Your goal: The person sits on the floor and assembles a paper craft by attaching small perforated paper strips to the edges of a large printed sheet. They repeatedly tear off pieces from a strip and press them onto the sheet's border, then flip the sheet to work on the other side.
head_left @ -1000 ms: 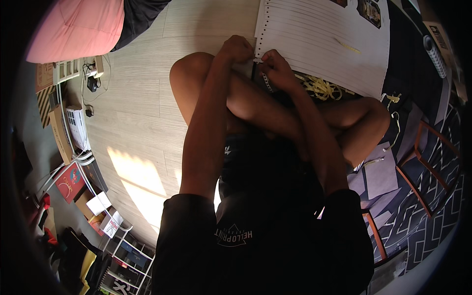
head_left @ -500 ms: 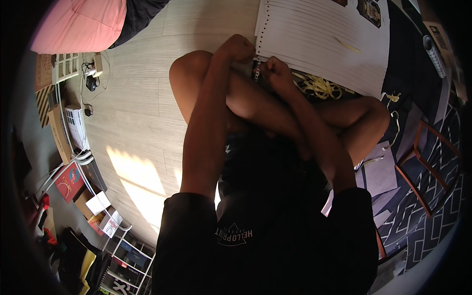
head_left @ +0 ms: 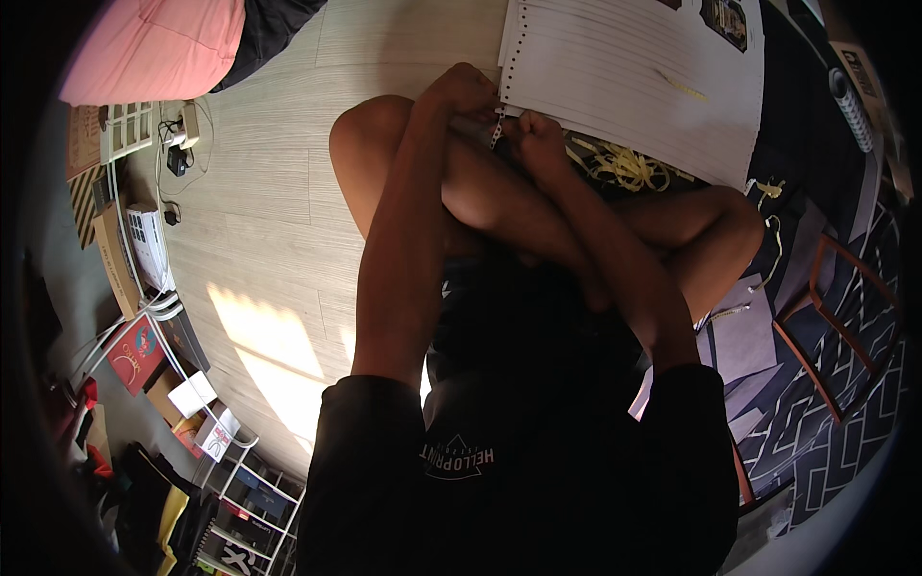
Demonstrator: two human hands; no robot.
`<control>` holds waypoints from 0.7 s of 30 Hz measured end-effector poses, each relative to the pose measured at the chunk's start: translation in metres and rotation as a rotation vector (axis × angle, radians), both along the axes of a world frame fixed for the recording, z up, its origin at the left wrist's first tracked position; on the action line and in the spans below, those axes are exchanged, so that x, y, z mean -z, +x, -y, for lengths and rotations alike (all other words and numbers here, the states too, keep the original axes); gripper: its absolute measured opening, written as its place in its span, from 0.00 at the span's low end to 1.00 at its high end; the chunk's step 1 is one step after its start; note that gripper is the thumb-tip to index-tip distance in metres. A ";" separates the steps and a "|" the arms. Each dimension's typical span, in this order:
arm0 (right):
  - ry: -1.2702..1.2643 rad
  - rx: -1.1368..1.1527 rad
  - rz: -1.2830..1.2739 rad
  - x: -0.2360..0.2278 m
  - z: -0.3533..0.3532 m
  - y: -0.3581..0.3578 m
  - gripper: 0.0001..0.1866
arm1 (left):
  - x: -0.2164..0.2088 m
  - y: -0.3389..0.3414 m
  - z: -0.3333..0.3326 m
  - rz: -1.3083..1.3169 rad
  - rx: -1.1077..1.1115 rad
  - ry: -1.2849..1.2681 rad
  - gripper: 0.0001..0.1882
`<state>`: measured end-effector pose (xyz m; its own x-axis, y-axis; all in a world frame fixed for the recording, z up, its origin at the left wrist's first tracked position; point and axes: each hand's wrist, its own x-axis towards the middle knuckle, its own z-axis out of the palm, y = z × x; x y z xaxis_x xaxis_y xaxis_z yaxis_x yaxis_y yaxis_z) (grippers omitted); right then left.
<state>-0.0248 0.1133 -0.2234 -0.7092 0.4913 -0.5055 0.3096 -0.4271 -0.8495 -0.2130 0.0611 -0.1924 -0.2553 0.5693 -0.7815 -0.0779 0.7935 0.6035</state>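
A large lined paper sheet [head_left: 615, 106] with punched holes along its left edge lies over my far side, apparently on a stack. My left hand [head_left: 466, 92] is closed at the sheet's near left corner, fingertips at its edge. A narrow perforated paper strip [head_left: 497, 132] hangs between my hands from that corner. My right hand [head_left: 540, 146] is closed just right of the strip, its fingertips seemingly pinching it; shadow hides the exact grip. Right of this hand, under the sheet's near edge, lies a tangle of yellowish paper strips [head_left: 629, 170]. One loose strip [head_left: 680, 84] rests on the sheet.
My crossed legs [head_left: 499, 206] frame the work. To the right are grey paper pieces [head_left: 740, 336], a brown frame [head_left: 826, 317] and a spiral-bound roll [head_left: 848, 108]. Cables and a black adapter [head_left: 177, 160] lie left, near a white rack [head_left: 245, 509]. Someone in pink clothing [head_left: 158, 48] is at upper left.
Both hands have shifted only slightly at the sheet's corner. The dangling perforated strip now slants a little to the left at its lower end.
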 end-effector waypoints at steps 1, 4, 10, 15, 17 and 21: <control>-0.012 0.003 0.012 -0.003 0.000 0.000 0.19 | 0.000 0.000 -0.001 0.003 0.007 -0.005 0.13; -0.064 0.019 0.036 -0.010 0.000 -0.002 0.19 | -0.002 0.000 -0.001 0.002 0.043 -0.006 0.11; -0.149 0.054 0.052 -0.012 0.000 -0.004 0.19 | -0.002 0.000 -0.001 0.044 0.032 0.002 0.10; -0.163 0.053 0.052 -0.010 0.000 -0.004 0.19 | 0.003 -0.001 -0.001 0.035 0.046 -0.004 0.12; -0.156 0.053 0.050 -0.009 0.001 -0.004 0.19 | 0.006 -0.002 0.000 0.054 0.029 0.006 0.12; -0.193 0.084 0.030 -0.007 0.002 -0.005 0.19 | 0.004 -0.001 -0.001 0.055 0.060 0.008 0.12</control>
